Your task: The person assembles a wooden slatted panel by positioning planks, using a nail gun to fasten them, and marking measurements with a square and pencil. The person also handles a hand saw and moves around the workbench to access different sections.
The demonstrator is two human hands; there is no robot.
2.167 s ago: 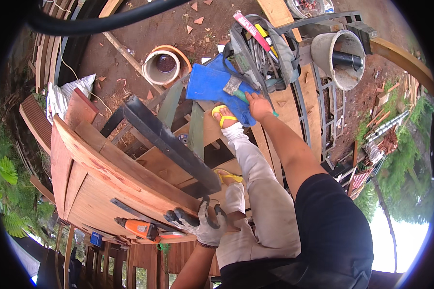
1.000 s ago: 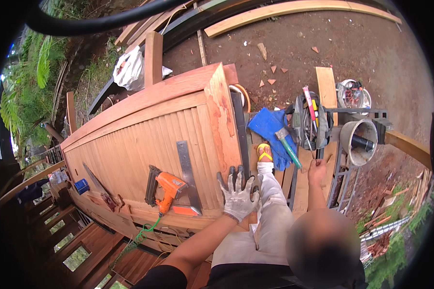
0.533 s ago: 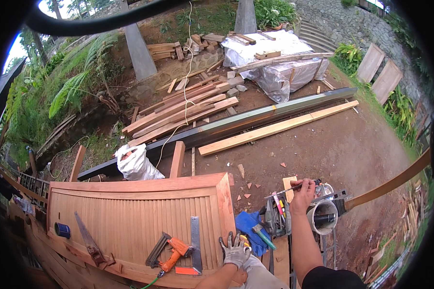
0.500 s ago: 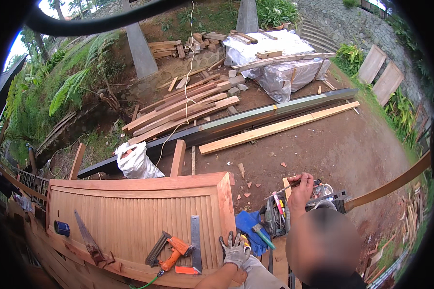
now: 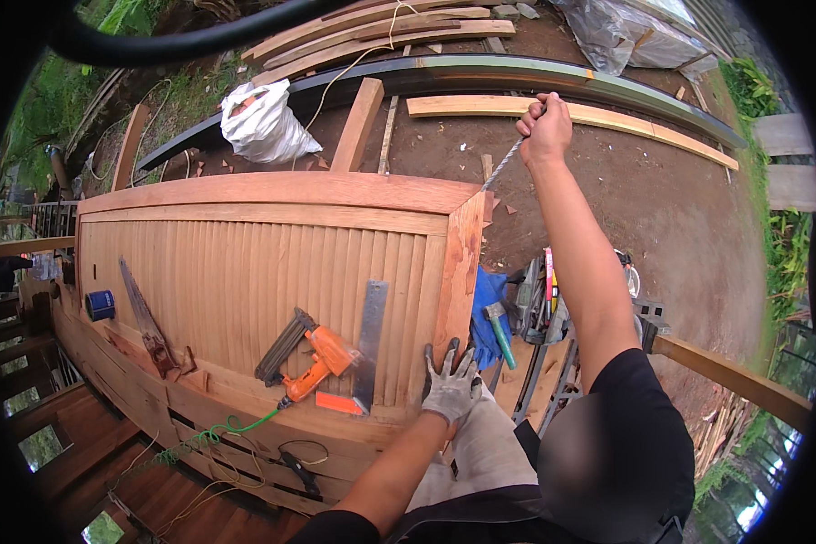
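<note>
A slatted wooden panel (image 5: 272,272) in a thick wooden frame (image 5: 462,272) lies before me. My right hand (image 5: 547,131), bare and stretched out past the panel's far right corner, is closed around one end of a long twisted drill bit (image 5: 503,166). The bit slants down, its other end at that corner; whether it touches the wood I cannot tell. My left hand (image 5: 451,385), in a grey work glove, rests with fingers spread on the frame's near right end. Left of it lie a try square (image 5: 369,335), an orange nail gun (image 5: 322,358) and a handsaw (image 5: 145,313).
A blue container (image 5: 100,305) sits at the panel's left. Right of the frame are a blue cloth (image 5: 487,304), a hammer (image 5: 499,334) and a tool bag (image 5: 553,290). Beyond lie a white sack (image 5: 267,127), a long metal beam (image 5: 480,65) and planks (image 5: 399,50). A green hose (image 5: 245,424) trails from the nail gun.
My right hand has moved from over the tool bag to the panel's far right corner, carrying the drill bit. My left hand stays on the frame. The view has tilted down.
</note>
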